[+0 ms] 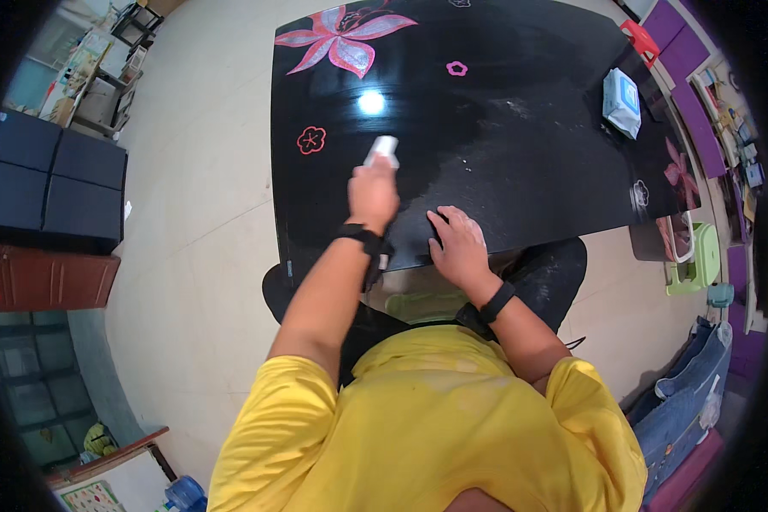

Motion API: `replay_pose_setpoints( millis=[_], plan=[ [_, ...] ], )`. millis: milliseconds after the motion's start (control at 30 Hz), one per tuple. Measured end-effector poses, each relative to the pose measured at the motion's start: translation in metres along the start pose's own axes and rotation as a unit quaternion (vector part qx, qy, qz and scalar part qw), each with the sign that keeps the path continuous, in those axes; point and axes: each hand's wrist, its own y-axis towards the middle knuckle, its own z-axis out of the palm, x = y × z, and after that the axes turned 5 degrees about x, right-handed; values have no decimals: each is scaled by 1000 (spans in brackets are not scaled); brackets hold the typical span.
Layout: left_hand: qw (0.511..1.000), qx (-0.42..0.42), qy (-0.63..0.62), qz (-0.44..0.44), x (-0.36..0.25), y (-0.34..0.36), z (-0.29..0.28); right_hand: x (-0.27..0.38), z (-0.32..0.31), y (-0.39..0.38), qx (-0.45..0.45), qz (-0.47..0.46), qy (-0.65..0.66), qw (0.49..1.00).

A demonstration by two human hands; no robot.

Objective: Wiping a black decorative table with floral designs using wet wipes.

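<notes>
My left hand (374,196) is closed on a small folded white wipe (385,147), pressed against the glossy black table (529,162). Motion blurs the wipe slightly. Near the front edge, my right hand (461,243) rests on the tabletop with its fingers apart, holding nothing. Around my left hand the surface looks dark and shiny; a duller, smudged patch with pale marks spreads to the right. A white and blue soft pack of wipes (622,103) lies at the table's far right.
A red flower outline (311,140) and a large pink flower (341,38) decorate the tabletop. Past its right edge stand a light green stool (695,260) and a red stool (640,43). Dark cabinets (51,179) line the left side. Denim clothing (683,401) hangs at the lower right.
</notes>
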Motion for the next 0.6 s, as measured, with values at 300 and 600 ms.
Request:
replay_pose_setpoints(
  millis=[300,600],
  plan=[
    [892,33,-443,79,8,18,15,-3,-11,-3,1,12,-4,1000],
    [995,-73,62,-19,149,-95,-9,4,5,8,11,-22,-4,1000]
  ],
)
